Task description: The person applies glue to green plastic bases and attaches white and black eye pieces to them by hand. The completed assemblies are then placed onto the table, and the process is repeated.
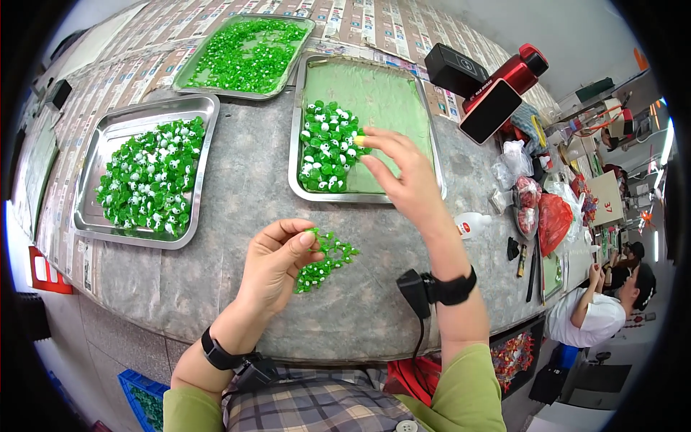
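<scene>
My left hand (272,261) is closed in a pinch, with a small green piece (314,232) at the thumb and index tips. Just beyond it, on the grey table cover, lies a loose heap of small green pieces with white dots (324,268). My right hand (404,173) reaches over the middle metal tray (440,173), thumb and index apart, with something yellow on the index fingertip. Those fingertips are at the right edge of a pile of green and white pieces with black dots, like little eyes (327,147). I make out nothing held in them.
A metal tray (205,115) at left holds a similar pile; another (306,36) at the back holds smaller green pieces. At right are a phone (491,111) propped against a red flask (515,72), a black box (455,70), a white bottle (471,225) and plastic bags (556,223).
</scene>
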The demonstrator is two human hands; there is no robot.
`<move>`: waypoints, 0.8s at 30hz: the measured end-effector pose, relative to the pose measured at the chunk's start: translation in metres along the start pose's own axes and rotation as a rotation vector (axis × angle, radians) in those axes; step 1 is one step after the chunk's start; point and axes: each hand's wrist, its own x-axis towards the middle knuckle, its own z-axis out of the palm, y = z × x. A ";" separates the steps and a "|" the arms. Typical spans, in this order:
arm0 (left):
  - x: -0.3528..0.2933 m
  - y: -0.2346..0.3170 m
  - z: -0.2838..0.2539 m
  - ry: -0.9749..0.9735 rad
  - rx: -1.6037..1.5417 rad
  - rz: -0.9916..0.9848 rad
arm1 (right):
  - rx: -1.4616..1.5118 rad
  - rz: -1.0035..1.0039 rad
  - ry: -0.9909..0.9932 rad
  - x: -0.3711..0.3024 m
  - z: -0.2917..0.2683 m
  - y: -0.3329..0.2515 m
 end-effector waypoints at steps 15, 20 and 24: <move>-0.001 0.001 0.001 0.001 -0.020 -0.039 | -0.463 -0.011 -0.273 -0.030 0.033 0.025; 0.000 0.000 0.002 0.004 -0.012 -0.040 | -0.225 -0.012 -0.182 -0.043 0.017 0.031; -0.001 0.000 0.001 0.001 -0.019 -0.035 | 0.071 0.129 0.126 -0.018 -0.002 0.034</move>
